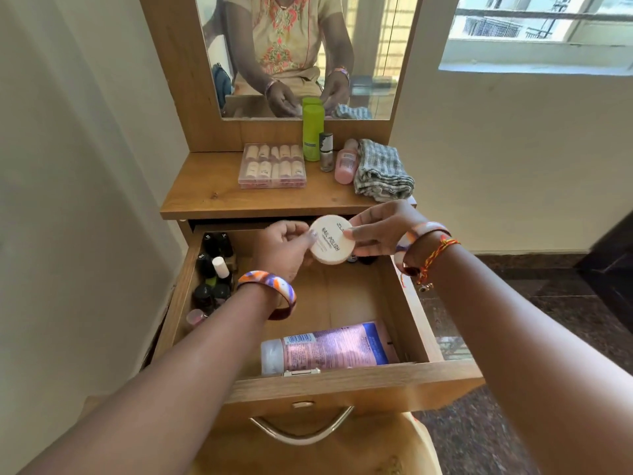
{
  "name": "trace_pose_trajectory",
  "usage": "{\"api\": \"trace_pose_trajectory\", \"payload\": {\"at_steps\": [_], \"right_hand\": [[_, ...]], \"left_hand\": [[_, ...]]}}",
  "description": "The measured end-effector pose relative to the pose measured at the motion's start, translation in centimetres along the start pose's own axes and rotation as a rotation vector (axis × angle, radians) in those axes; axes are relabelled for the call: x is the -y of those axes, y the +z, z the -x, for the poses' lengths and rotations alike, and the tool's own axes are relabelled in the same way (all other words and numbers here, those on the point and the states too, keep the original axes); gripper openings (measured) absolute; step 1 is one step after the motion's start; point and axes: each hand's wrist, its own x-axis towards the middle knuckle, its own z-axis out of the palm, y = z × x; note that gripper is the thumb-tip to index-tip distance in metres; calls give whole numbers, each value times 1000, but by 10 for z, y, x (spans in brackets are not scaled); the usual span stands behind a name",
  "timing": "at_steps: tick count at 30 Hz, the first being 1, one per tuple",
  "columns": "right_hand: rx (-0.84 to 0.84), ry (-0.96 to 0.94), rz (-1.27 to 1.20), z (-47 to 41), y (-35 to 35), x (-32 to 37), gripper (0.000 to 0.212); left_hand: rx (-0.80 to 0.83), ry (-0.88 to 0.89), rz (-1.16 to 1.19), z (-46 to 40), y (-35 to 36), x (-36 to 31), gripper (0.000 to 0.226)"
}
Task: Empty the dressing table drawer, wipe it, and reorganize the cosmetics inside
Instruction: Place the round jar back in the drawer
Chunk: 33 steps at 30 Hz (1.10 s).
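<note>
A round white nail polish remover tub (331, 240) hangs over the back of the open wooden drawer (356, 380). My left hand (286, 250) grips its left side and my right hand (380, 228) grips its right side. Inside the drawer, several dark nail polish bottles (214, 272) stand along the left wall. A pink and blue tube (325, 347) lies on its side against the front wall. Two small dark bottles (359, 259) show at the back, partly hidden behind the tub.
On the dressing table top (205, 197) sit a clear box of lipsticks (272, 165), a tall green bottle (312, 133), a small nail polish bottle (326, 152), a pink bottle (346, 162) and a folded checked cloth (382, 171). A mirror (301, 53) rises behind.
</note>
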Motion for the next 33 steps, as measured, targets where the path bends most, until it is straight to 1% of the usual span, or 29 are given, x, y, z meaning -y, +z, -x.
{"api": "trace_pose_trajectory", "payload": {"at_steps": [1, 4, 7, 11, 15, 18, 19, 21, 24, 27, 30, 33], "right_hand": [[-15, -11, 121, -1, 0, -2, 7], [-30, -37, 484, -6, 0, -10, 10], [0, -88, 832, -7, 6, -17, 19], [-36, -98, 1051, -7, 20, -29, 26], [-21, -143, 1164, -2, 29, -41, 25], [-14, -174, 1228, 1, 29, -42, 27], [-15, -178, 1241, 2, 29, -42, 26], [-7, -180, 1258, 1, 28, -42, 26], [-3, -194, 1272, 3, 27, -41, 27], [-9, -216, 1292, 7, 28, -39, 27], [-8, -224, 1319, 11, 31, -38, 25], [7, -224, 1366, 13, 35, -43, 24]], "left_hand": [[79, -48, -45, 2, -2, 3, 4], [263, -203, -117, 5, -2, 13, 18], [337, -305, -172, 3, 5, 24, 19], [397, -362, -273, 3, 18, 30, 21], [472, -386, -331, 5, 29, 29, 18], [497, -383, -389, 6, 36, 28, 9], [500, -374, -408, 5, 37, 28, 12], [511, -368, -437, 4, 40, 30, 24], [527, -358, -466, 6, 42, 32, 30], [504, -342, -474, 5, 42, 36, 30], [451, -314, -449, 2, 39, 38, 25], [464, -271, -494, 1, 35, 37, 26]]}}
